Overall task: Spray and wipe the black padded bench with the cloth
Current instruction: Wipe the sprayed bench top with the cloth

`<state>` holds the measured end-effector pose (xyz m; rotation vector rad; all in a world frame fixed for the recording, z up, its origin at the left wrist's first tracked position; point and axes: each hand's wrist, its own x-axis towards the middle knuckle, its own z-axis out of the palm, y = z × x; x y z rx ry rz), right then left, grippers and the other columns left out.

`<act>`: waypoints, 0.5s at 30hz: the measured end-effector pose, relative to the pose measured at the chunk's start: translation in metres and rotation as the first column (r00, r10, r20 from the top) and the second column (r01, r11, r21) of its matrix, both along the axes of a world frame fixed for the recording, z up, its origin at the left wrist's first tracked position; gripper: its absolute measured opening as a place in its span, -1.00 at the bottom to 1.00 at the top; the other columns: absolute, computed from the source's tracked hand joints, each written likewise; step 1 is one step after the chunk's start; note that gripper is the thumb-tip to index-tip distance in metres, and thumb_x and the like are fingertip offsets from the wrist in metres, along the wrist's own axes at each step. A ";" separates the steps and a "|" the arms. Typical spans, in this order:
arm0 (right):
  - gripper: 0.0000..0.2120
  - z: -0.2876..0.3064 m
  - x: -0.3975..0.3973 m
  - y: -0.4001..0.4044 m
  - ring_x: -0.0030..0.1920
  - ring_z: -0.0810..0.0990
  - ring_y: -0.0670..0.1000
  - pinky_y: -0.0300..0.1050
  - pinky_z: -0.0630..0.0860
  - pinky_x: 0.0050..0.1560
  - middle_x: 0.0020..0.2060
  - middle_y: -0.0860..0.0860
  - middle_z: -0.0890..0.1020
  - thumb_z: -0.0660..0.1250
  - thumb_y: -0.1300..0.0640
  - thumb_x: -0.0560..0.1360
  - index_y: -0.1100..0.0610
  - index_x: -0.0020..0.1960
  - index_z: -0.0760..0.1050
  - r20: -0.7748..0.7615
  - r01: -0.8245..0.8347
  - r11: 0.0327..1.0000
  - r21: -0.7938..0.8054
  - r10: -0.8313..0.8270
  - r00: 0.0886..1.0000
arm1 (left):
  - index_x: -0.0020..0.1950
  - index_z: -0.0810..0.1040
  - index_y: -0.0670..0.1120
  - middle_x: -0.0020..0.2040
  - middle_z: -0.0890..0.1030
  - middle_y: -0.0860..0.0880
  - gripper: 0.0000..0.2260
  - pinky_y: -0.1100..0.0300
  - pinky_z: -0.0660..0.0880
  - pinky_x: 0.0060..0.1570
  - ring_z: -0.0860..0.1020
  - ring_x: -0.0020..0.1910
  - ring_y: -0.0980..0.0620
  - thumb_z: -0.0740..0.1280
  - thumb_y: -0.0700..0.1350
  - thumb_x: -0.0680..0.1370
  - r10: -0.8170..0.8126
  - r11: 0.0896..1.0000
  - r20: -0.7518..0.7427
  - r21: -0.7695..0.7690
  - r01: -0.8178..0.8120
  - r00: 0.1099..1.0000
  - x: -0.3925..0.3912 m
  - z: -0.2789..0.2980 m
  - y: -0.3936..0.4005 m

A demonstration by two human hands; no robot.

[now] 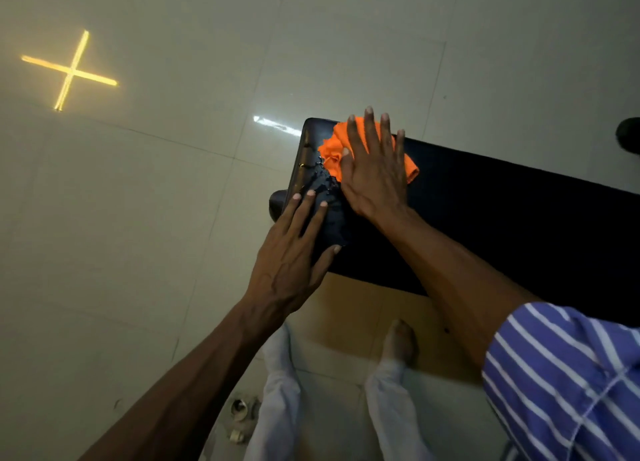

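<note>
The orange cloth (pixel 349 148) is pressed flat onto the black padded bench (pixel 502 218) near its far left end, under the right hand (pixel 372 169). That hand is spread wide, fingers extended, palm down on the cloth; nothing is gripped, the cloth is only pinned by pressure. The left hand (pixel 294 249) is laid open on the bench's left end, fingers splayed, nothing held, apparently used as a brace. Wet liquid (pixel 323 186) is seen pooled between the two hands, just beside the cloth's near-left edge. The bench's long axis runs from the left end away to the right of the view. The wet patch lies toward the person from the cloth, so a pull back and left by the right hand is judged likely. No spray bottle is seen. Tiled floor (pixel 173 183) is visible around.
</note>
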<state>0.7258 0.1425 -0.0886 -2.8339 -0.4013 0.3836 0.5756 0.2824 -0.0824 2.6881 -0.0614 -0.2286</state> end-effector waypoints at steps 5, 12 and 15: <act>-0.41 0.017 -0.021 -0.020 0.73 -0.20 0.15 0.23 -0.22 0.69 0.73 0.07 -0.14 0.01 -0.09 0.77 0.02 0.73 -0.06 -0.132 -0.167 0.981 0.100 0.180 0.975 | 0.63 0.33 -0.16 0.64 0.32 -0.16 -0.47 -0.08 0.34 0.55 0.28 0.64 -0.17 0.29 0.02 0.70 0.134 0.988 0.036 -0.076 -0.131 0.990 0.002 0.018 0.003; -0.50 0.031 -0.002 -0.086 0.73 -0.06 0.17 0.18 -0.14 0.71 0.72 0.14 0.09 0.07 0.16 0.76 0.18 0.69 0.16 -0.110 -0.037 0.992 0.124 0.050 0.993 | 0.53 0.44 -0.30 0.53 0.44 -0.33 -0.56 -0.20 0.37 0.52 0.39 0.56 -0.33 0.29 -0.14 0.69 0.055 0.996 0.244 -0.076 -0.038 0.968 0.075 0.031 -0.040; -0.51 0.018 0.004 -0.114 0.73 -0.02 0.18 0.23 -0.10 0.70 0.71 0.13 0.12 0.08 0.12 0.76 0.16 0.67 0.20 -0.095 -0.005 0.998 0.064 0.011 0.995 | 0.63 0.31 -0.23 0.64 0.30 -0.27 -0.49 -0.19 0.20 0.61 0.24 0.65 -0.28 0.18 -0.03 0.72 -0.028 1.000 0.187 -0.004 0.030 0.982 0.110 0.013 -0.072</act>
